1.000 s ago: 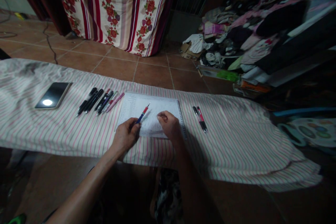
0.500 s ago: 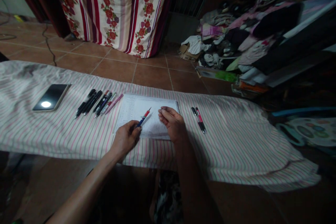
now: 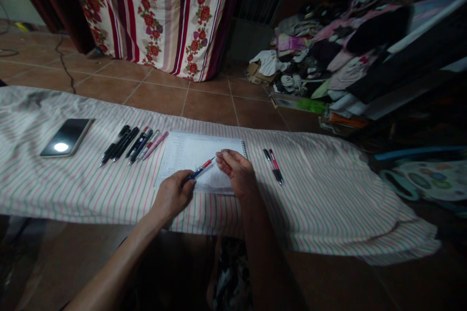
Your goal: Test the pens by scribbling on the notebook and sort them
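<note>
Scribbles seemed to part-fill the notebook (image 3: 189, 148), over which left hand (image 3: 171, 197) fingers clamped a pen (image 3: 199, 171) and right hand (image 3: 239, 175) fingers pinched its red end.

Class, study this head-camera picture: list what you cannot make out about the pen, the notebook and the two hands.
Writing on the notebook: head view, too small and dim to read.
Lower end of the pen: head view, hidden inside the left hand.
Whether the right hand pinches the pen's red end or only touches it: head view, too small.
Notebook's near edge: head view, covered by both hands.
</note>
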The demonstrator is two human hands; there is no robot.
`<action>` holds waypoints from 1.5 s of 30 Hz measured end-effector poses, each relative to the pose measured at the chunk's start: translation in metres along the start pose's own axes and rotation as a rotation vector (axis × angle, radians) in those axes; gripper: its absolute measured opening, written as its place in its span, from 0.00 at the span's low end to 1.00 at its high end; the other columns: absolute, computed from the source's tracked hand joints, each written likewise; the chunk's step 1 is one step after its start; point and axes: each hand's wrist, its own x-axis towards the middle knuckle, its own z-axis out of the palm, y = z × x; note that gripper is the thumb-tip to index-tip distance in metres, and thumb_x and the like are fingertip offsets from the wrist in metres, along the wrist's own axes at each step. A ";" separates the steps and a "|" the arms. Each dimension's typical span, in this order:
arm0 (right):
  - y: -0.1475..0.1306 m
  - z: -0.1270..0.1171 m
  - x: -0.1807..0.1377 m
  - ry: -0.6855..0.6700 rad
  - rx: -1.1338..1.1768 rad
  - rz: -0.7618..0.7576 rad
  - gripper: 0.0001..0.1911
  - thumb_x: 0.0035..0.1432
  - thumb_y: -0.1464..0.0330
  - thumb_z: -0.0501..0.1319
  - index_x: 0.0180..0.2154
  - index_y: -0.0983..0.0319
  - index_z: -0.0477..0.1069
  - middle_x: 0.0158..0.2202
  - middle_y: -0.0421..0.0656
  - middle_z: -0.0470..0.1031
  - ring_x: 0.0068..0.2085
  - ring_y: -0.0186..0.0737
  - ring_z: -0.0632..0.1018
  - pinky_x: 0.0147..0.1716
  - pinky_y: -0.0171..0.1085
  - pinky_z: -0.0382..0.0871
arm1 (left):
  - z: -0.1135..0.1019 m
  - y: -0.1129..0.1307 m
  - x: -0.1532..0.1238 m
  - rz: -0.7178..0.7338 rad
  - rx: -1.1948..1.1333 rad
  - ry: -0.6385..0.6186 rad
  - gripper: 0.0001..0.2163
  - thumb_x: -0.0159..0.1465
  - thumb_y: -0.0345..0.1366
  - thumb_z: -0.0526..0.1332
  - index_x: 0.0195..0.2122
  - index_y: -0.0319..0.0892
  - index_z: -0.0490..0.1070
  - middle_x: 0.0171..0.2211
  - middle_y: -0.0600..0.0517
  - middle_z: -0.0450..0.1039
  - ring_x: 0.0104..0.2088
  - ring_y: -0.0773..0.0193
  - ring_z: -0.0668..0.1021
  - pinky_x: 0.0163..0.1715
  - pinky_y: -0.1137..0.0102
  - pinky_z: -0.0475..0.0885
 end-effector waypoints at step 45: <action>-0.007 0.008 -0.010 -0.016 -0.161 -0.048 0.14 0.44 0.61 0.64 0.31 0.63 0.70 0.33 0.45 0.78 0.33 0.39 0.79 0.24 0.30 0.71 | -0.003 0.007 0.000 0.007 0.077 -0.033 0.13 0.60 0.36 0.50 0.43 0.43 0.69 0.37 0.49 0.76 0.39 0.59 0.76 0.39 0.68 0.68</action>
